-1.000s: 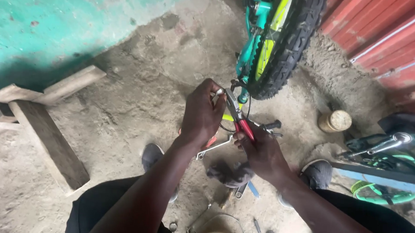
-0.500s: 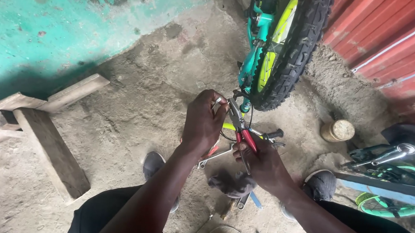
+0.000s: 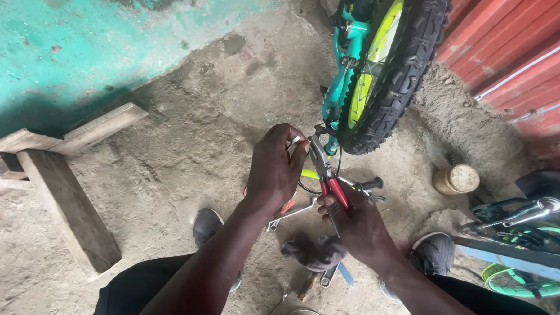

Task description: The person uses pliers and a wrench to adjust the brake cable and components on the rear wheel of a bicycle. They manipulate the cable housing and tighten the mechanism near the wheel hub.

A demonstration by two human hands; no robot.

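hands (image 3: pixel 316 196) and pliers (image 3: pixel 327 178) edged nearer wheel (image 3: pixel 395 68)

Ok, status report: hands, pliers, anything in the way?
Left hand pinching a small part at the plier tips. Right hand gripping red-handled pliers. Bike wheel just beyond; spanner and dark rag on the ground beneath.

The bike wheel (image 3: pixel 398 68) gets cut off up top, and whatever's pinched in the left hand (image 3: pixel 276 170) is hidden.
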